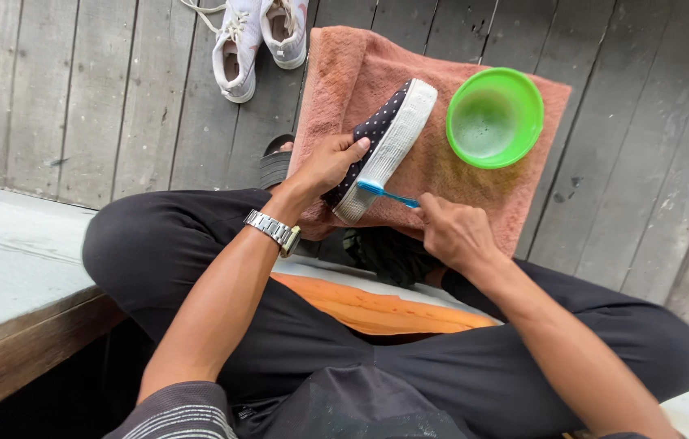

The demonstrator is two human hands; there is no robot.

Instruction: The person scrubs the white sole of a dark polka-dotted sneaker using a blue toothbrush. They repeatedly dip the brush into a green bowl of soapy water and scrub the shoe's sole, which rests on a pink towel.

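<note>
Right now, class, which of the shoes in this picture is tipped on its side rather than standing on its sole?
The dark dotted shoe on the towel, steadied by the left hand; the white sneakers stand upright.

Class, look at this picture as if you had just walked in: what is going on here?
A seated person holds a dark, white-dotted slip-on shoe with a white rubber sole on its side in the left hand. The right hand presses a blue toothbrush against the sole's edge. The shoe lies over a salmon-pink towel spread on grey wooden planks, beside a round green plastic bowl. A pair of white sneakers sits farther off.
</note>
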